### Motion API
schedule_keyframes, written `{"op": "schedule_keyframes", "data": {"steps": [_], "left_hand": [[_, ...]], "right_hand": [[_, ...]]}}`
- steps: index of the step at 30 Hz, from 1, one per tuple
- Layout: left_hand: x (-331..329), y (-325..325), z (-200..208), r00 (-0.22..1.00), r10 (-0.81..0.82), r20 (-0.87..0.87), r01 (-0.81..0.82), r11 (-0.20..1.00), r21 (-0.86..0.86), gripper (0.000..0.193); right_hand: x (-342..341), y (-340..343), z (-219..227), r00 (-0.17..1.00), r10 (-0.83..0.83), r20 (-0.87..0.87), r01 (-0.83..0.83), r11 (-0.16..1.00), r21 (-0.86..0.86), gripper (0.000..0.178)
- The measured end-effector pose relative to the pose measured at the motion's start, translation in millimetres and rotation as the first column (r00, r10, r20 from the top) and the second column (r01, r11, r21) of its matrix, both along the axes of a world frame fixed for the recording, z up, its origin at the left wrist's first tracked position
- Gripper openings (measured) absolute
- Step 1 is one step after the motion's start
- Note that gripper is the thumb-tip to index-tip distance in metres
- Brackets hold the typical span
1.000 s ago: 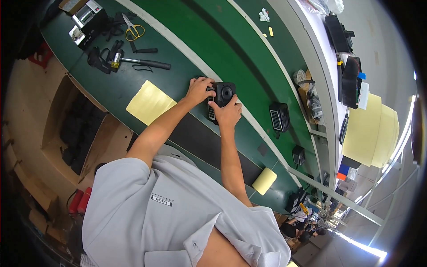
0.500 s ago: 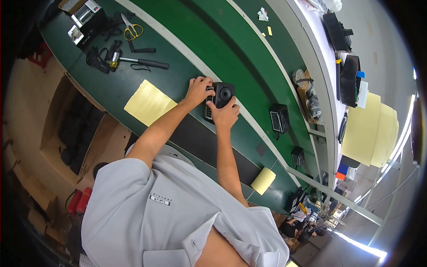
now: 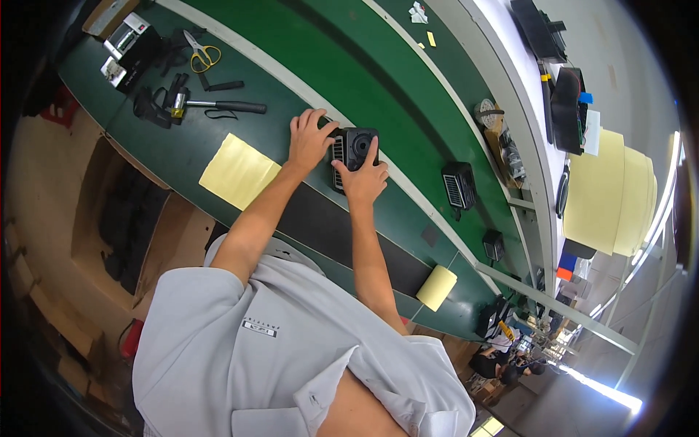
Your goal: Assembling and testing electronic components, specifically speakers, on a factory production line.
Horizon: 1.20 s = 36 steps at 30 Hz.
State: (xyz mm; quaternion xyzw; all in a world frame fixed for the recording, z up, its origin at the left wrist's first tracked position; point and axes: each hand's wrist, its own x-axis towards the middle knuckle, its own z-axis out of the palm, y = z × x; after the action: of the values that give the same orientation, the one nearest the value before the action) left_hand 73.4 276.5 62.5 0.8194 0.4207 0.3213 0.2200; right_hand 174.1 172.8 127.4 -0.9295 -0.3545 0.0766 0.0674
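A black device [image 3: 357,138] with a round dial-like part and a slatted grille sits to the right of the yellow sheet [image 3: 239,171], between the person's two hands. The right hand [image 3: 362,182] grasps it, thumb at the grille side and index finger laid along the round part. The left hand [image 3: 309,138] has its bent fingers at the device's near left end; whether they grip or merely steady it cannot be told.

The handling looks midway: the casing appears closed, with grille and round part in place, yet the device is not set free of the hands. Whether its hidden faces need anything more does not show.

Above the sheet lie a hammer [image 3: 229,106] and scissors [image 3: 197,51], both untouched. Well to the sheet's right, beyond the held device, a similar black unit [image 3: 457,186] stands apart from either hand.
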Motion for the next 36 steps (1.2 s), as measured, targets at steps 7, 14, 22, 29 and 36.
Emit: {"op": "schedule_keyframes", "data": {"steps": [7,14,22,29,36], "left_hand": [[12.1,52.1,-5.4,0.876,-0.395,-0.277,0.435,0.895,0.099,0.02],[22.2,62.3,-7.9,0.838,-0.445,-0.316,0.502,0.856,0.126,0.009],[24.2,57.5,-23.3,0.83,-0.437,-0.346,0.527,0.817,0.234,0.011],[38.3,56.8,-1.1,0.818,-0.455,-0.352,0.558,0.777,0.291,0.009],[28.7,-4.6,4.3,0.982,0.055,-0.182,-0.136,0.871,-0.472,0.045]], "right_hand": [[13.1,2.7,-5.3,0.995,0.097,0.026,-0.096,0.995,-0.029,0.106],[16.1,1.0,-3.9,0.984,0.173,0.037,-0.169,0.982,-0.088,0.107],[7.2,1.2,-7.1,0.979,0.168,0.116,-0.155,0.982,-0.112,0.099],[2.1,-12.4,-35.9,0.933,0.166,0.321,-0.221,0.965,0.144,0.084],[32.6,-7.7,-4.5,0.935,-0.22,-0.276,0.168,0.965,-0.199,0.082]]}}
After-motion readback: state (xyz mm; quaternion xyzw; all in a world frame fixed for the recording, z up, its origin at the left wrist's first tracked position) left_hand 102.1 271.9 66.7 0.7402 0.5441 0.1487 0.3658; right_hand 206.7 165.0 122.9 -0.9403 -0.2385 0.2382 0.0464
